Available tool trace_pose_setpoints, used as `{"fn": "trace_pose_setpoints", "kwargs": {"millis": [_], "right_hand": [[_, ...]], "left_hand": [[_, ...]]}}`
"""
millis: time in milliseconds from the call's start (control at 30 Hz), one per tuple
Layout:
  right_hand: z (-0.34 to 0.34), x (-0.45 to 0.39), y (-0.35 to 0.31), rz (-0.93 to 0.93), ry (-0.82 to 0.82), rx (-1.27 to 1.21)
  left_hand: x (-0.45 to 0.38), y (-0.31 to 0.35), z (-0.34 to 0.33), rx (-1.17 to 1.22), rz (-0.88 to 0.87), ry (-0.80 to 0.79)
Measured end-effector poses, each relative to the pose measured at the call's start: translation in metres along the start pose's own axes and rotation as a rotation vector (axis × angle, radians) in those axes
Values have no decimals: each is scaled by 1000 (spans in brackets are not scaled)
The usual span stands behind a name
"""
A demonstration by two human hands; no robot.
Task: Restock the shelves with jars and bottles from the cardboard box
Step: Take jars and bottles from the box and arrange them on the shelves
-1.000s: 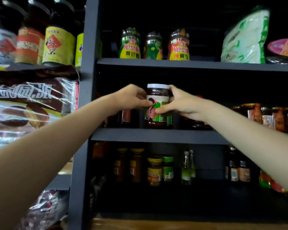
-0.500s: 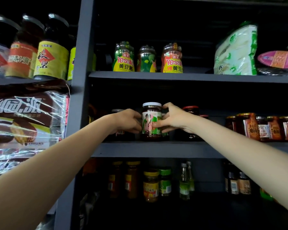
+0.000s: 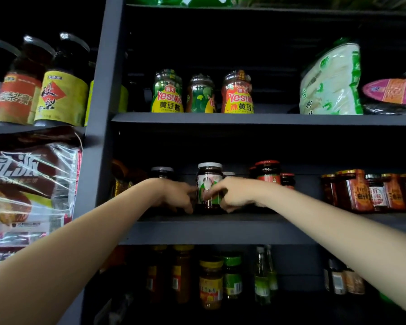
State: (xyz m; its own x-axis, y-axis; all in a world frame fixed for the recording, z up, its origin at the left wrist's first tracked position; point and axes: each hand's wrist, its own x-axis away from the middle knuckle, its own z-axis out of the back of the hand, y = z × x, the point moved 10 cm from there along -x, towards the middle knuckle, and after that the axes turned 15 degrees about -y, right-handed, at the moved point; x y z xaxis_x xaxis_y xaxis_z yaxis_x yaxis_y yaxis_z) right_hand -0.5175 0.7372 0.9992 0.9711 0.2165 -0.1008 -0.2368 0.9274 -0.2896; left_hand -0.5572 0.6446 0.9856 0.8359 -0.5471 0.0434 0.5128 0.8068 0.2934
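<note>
Dark shelving fills the view. On the middle shelf [image 3: 220, 227], the left hand [image 3: 174, 195] and right hand [image 3: 234, 194] pinch the jar [image 3: 209, 184] between them with curled fingers. It stands upright, equally near both hands; other jars stand behind.

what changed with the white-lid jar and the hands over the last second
The white-lid jar went from held above the middle shelf to standing on it, further back. Both hands followed it in; the left hand and right hand still have fingers on its sides. The neighbouring jars on the shelf stayed put.
</note>
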Motion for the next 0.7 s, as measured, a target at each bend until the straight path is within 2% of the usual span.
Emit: {"fn": "trace_pose_setpoints", "kwargs": {"millis": [233, 367, 533, 700], "right_hand": [[-9, -30, 3, -78, -123, 143], [-12, -39, 15, -107, -160, 100], [-15, -42, 25, -150, -202, 126], [-17, -43, 22, -166, -210, 151]], "left_hand": [[-9, 0, 3, -248, 76, 3], [-9, -17, 9, -345, 160, 48], [4, -37, 13, -400, 264, 113], [14, -40, 15, -443, 284, 147]]}}
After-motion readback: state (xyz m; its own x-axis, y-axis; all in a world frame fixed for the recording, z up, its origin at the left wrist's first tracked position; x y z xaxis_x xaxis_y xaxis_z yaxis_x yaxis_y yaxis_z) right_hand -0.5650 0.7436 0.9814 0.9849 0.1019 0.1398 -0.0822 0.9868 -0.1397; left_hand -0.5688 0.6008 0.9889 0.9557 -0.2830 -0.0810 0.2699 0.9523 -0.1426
